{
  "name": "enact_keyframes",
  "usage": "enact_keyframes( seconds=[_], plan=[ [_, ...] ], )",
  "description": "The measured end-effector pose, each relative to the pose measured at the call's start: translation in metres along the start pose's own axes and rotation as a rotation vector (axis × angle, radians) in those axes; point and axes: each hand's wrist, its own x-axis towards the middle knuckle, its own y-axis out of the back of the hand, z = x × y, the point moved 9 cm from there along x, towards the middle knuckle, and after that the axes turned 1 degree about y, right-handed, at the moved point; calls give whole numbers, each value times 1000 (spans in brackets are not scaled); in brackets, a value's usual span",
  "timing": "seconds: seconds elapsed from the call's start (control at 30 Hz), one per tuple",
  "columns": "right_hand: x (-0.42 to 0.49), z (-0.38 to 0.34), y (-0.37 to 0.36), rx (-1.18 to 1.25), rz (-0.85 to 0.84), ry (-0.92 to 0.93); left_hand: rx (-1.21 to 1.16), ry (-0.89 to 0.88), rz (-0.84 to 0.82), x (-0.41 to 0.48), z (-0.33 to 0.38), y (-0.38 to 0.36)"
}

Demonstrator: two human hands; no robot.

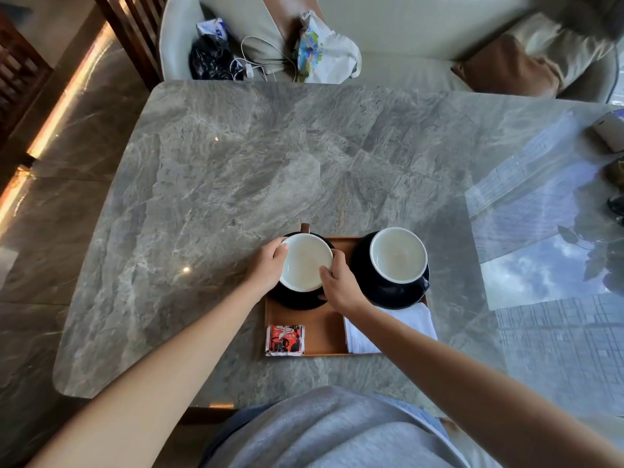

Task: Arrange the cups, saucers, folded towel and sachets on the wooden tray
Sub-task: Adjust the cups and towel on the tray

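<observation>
While the left hand (266,268) curls round the left cup (305,261) at its nine o'clock rim and the right hand (339,285) grips it at four, they seem to be centring it on its dark saucer (293,300), at ten o'clock on the wooden tray (320,332), to match the second cup (398,255) at two. The right forearm covers part of the folded towel (415,319) at five o'clock. I cannot tell whether the sachet (284,340) at seven is one or several.

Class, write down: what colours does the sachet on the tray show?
The sachet is red with black and white print; the head view shows it.
</observation>
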Motion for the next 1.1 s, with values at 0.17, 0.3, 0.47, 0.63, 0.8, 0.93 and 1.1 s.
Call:
enact_keyframes(
  seconds=[0.17, 0.3, 0.47, 0.63, 0.8, 0.93, 1.1],
  plan=[
    [1, 2, -1, 10, -20, -25, -30, 22, 9, 0, -3, -2],
    [-1, 3, 0, 90, -40, -58, -85, 54, 1, 0, -11, -4],
    [-17, 11, 6, 290, -67, -143, -73, 98, 71, 2, -14, 2],
    [-49, 46, 30, 639, 6, -246, 79, -102, 274, 4, 24, 29],
    [-72, 89, 63, 975, 299, -352, 219, -403, 121, 10, 93, -3],
    [-72, 93, 74, 1077, 376, -364, 403, -503, -159, 19, 129, -78],
    [-65, 86, 77, 1161, 391, -347, 610, -496, -454, 27, 138, -157]
  ],
)
